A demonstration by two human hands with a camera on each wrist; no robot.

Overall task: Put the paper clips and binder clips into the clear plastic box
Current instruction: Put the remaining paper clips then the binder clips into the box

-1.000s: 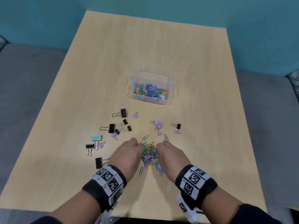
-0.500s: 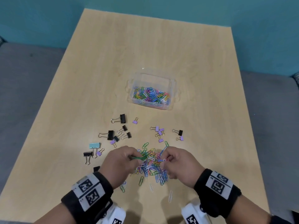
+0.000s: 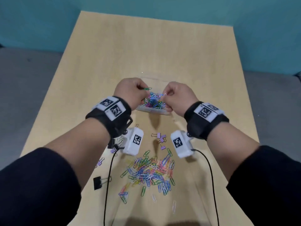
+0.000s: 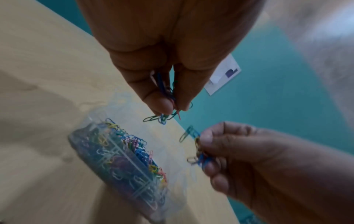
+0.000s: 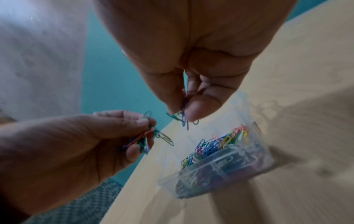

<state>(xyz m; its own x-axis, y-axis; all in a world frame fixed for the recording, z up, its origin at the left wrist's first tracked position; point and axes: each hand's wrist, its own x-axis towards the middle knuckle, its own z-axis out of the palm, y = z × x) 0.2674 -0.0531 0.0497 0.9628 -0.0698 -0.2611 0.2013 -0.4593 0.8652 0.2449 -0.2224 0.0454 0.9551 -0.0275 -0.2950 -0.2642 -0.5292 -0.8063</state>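
The clear plastic box (image 3: 153, 110) (image 4: 122, 163) (image 5: 220, 163) sits mid-table, partly filled with coloured paper clips. My left hand (image 3: 130, 91) (image 4: 170, 109) hovers over its left side and pinches a small bunch of paper clips (image 4: 162, 118); a green one sticks out. My right hand (image 3: 176, 97) (image 5: 184, 115) hovers over the right side and pinches another bunch of clips (image 5: 182, 118). A loose heap of coloured paper clips (image 3: 151, 172) lies near the front edge. Purple binder clips (image 3: 161, 139) and black binder clips (image 3: 97, 182) lie between the heap and the box.
The light wooden table (image 3: 154, 46) is bordered by teal wall behind and grey upholstery at both sides. Camera cables (image 3: 108, 185) hang from both wrists across the front of the table. A stray white clip (image 3: 174, 206) lies near the front edge.
Both hands have lifted off the heap near the front edge and travelled forward to above the box, each carrying a pinch of paper clips.
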